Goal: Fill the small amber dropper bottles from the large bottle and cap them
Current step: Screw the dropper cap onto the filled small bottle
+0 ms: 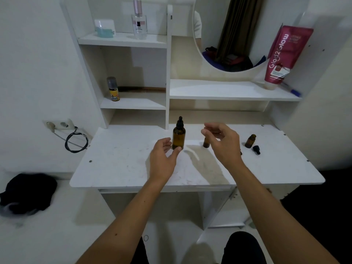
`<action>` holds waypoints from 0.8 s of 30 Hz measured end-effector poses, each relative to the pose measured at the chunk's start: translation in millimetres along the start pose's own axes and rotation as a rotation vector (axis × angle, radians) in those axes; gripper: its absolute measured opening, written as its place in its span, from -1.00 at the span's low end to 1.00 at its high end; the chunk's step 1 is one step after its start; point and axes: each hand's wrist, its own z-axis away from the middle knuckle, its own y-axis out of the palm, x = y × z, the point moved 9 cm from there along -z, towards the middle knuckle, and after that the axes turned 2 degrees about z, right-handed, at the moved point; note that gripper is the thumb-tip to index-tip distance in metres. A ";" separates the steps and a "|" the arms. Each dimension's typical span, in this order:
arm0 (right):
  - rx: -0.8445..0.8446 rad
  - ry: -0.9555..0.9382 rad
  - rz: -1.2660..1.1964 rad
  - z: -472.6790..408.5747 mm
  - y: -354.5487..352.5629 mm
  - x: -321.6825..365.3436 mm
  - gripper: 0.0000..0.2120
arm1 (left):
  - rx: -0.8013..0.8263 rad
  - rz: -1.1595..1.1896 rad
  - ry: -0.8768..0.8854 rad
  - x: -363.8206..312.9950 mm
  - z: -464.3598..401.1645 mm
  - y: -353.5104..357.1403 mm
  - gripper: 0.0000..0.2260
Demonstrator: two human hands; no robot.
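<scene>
Near the middle of the white worktop [118, 164], toward its back edge, stands the large amber bottle [179, 137], upright, with its black dropper cap screwed on. The left hand [162, 161] reaches up to it from the front edge: its grip is loosely open, with the thumb at the foot of the bottle on one side and the fingers curled just beside the other side. Whether the fingers actually press the glass cannot be told, and the bottle stands on the worktop.

The right hand [223, 143] hovers above the worktop to the right of the large bottle, its grip spread open and empty, fingers bent, holding nothing. Below and behind its fingers a small amber bottle [206, 143] stands upright, partly hidden by the hand; its top cannot be seen.

Farther toward the right edge a second small amber bottle [250, 141] stands upright and uncapped, with a black dropper cap [256, 149] lying on its side just beside it, nearer the front. A pale streak marks the worktop between the two hands.

On the shelf at the back right, a red tube [283, 54] leans against the wall.
</scene>
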 end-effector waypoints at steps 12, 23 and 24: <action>0.027 0.213 0.381 39.2 -33.1 -88.5 -0.68 | 0.200 -0.011 0.067 -19.1 22.4 53.7 -0.59; -0.072 0.224 0.362 41.2 -40.8 -93.4 -0.84 | 0.263 -0.051 0.107 -33.6 -4.0 103.1 -0.52; -0.093 0.241 0.305 42.5 -45.7 -92.9 -0.85 | 0.262 -0.052 0.107 -34.9 -7.2 107.1 -0.52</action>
